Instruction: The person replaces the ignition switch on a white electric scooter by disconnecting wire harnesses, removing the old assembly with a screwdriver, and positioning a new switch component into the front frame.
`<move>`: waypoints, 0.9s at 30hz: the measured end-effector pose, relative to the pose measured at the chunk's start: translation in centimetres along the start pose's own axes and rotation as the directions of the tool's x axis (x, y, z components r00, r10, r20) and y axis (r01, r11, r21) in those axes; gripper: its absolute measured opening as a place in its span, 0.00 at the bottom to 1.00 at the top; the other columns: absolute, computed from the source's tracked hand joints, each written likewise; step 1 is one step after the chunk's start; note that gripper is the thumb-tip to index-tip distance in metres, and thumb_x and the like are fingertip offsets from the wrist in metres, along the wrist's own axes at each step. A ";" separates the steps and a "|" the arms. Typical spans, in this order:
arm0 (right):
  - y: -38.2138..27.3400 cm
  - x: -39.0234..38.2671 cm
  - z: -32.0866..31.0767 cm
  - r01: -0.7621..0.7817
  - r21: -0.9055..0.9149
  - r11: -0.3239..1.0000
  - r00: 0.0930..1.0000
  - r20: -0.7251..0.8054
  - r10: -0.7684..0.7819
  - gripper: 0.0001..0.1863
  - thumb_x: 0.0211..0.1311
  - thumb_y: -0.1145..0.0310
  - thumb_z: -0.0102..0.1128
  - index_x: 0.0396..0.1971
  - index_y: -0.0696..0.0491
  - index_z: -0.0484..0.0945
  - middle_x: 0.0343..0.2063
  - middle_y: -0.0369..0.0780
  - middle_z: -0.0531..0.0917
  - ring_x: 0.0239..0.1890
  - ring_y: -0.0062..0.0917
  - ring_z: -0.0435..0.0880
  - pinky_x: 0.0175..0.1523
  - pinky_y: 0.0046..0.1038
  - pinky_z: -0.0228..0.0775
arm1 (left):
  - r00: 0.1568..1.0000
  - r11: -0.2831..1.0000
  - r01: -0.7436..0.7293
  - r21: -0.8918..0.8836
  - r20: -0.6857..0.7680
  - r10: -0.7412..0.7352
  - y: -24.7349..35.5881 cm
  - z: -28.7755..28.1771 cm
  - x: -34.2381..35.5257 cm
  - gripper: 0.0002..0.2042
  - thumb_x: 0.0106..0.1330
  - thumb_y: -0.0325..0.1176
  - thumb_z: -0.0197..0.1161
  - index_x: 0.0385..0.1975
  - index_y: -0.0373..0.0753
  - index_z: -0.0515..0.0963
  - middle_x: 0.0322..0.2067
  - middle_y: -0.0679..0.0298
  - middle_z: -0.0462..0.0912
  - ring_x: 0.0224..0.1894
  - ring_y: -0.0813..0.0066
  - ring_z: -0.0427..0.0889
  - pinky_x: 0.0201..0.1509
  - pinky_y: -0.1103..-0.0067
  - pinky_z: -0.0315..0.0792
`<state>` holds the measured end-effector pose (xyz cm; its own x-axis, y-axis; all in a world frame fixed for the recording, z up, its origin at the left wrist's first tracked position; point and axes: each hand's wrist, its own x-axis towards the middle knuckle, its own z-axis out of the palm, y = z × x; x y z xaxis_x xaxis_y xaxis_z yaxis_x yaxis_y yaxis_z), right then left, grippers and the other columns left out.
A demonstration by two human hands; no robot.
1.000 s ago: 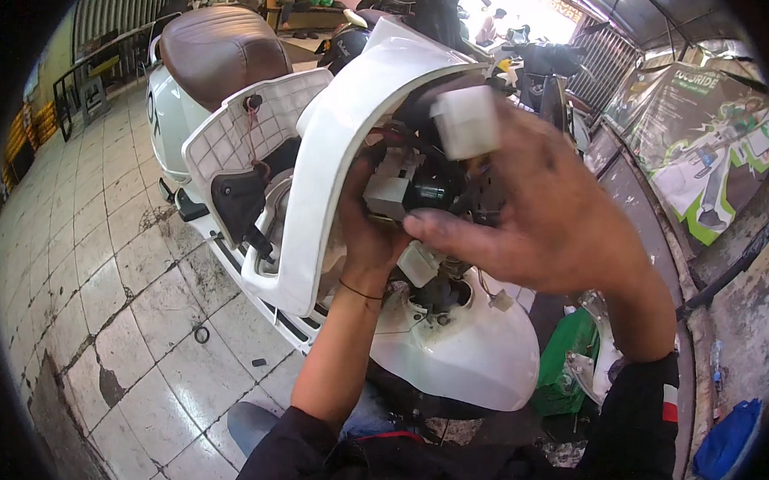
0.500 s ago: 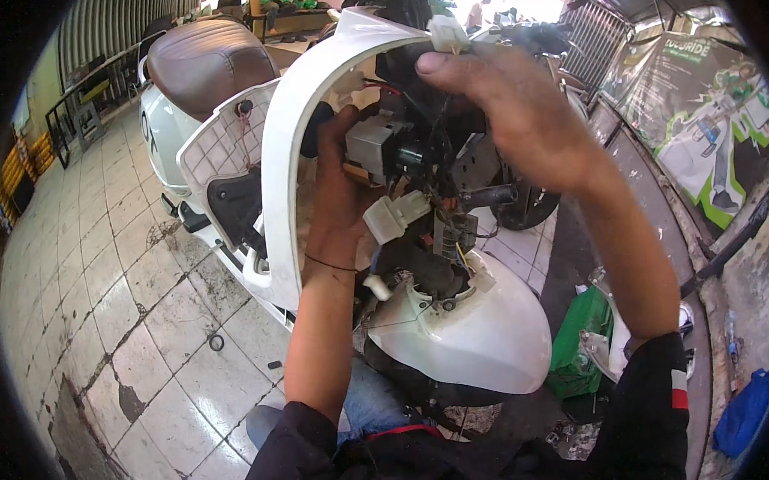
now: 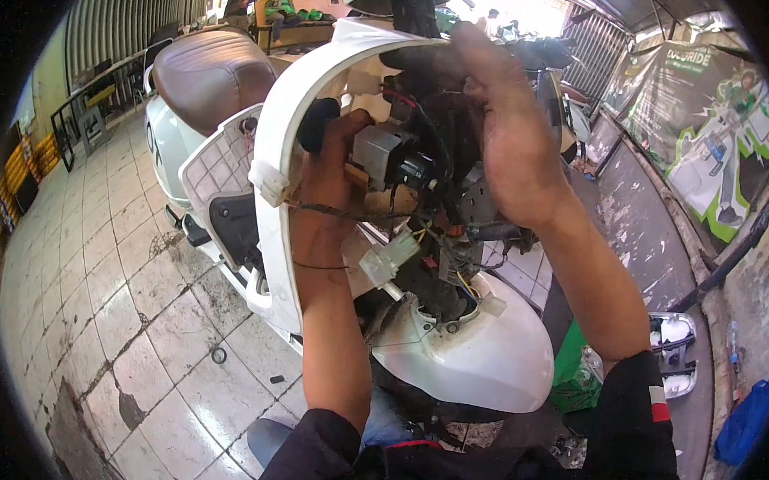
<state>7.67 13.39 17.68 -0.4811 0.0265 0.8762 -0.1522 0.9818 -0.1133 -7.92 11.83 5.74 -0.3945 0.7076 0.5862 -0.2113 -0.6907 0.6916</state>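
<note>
A white scooter's opened front surrounds my work, with its wiring and parts bared. My left hand reaches up inside the curved white panel, fingers curled beside a silver-grey box with a black cylinder; what they grip is hidden. On the right, my right hand is raised at the steering column, thumb up and fingers stretched left across the dark wires. A white connector hangs at the panel's left edge on a dark lead. Another clear-white connector dangles below the box.
Below lies the white front mudguard. Behind the panel is the brown seat. A green container and a white-grey part lie at lower right, near a blue bag. A black ring lies on the tiles.
The white connector near my right hand now hangs at the panel's left edge. My right thumb has lifted, with the fingers reaching left. My left hand stays by the grey box.
</note>
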 end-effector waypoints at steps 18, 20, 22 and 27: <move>0.1 -0.4 -1.8 -0.281 -0.119 0.952 0.946 0.131 0.295 0.15 0.53 0.76 0.60 0.42 0.60 0.75 0.35 0.44 0.81 0.36 0.28 0.82 0.43 0.26 0.75 | 0.969 0.994 0.100 -0.034 -0.225 -0.105 1.1 1.8 1.8 0.24 0.62 0.50 0.59 0.47 0.34 0.73 0.35 0.62 0.79 0.37 0.74 0.78 0.40 0.80 0.71; 0.3 -0.6 -1.6 -0.204 -0.082 0.976 0.975 0.070 0.210 0.13 0.57 0.79 0.58 0.44 0.60 0.74 0.36 0.40 0.81 0.38 0.22 0.81 0.43 0.23 0.76 | 0.965 0.980 0.099 -0.174 -0.222 -0.137 0.7 1.3 1.4 0.24 0.62 0.50 0.60 0.47 0.34 0.73 0.36 0.62 0.79 0.38 0.74 0.78 0.40 0.80 0.72; 0.2 -0.8 -2.1 -0.228 -0.218 0.949 0.951 0.161 0.265 0.12 0.59 0.79 0.57 0.43 0.61 0.74 0.37 0.40 0.80 0.39 0.24 0.81 0.44 0.24 0.77 | 0.971 0.900 0.062 -0.432 -0.184 -0.155 0.6 1.0 1.0 0.24 0.61 0.47 0.62 0.49 0.35 0.72 0.38 0.61 0.79 0.38 0.74 0.79 0.39 0.80 0.75; -0.2 -1.2 -2.1 -0.392 -0.044 0.919 0.909 0.133 0.394 0.12 0.58 0.78 0.59 0.42 0.61 0.74 0.35 0.41 0.81 0.36 0.21 0.81 0.40 0.20 0.77 | 0.990 0.924 -0.030 -0.382 -0.139 -0.025 1.0 3.7 -0.9 0.24 0.67 0.52 0.50 0.50 0.36 0.71 0.41 0.58 0.80 0.41 0.70 0.81 0.44 0.75 0.76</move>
<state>10.09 13.61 17.66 -0.6125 0.3863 0.6897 0.0868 0.9000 -0.4271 -4.48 11.02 7.49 -0.5095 0.6973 0.5042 -0.5250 -0.7162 0.4599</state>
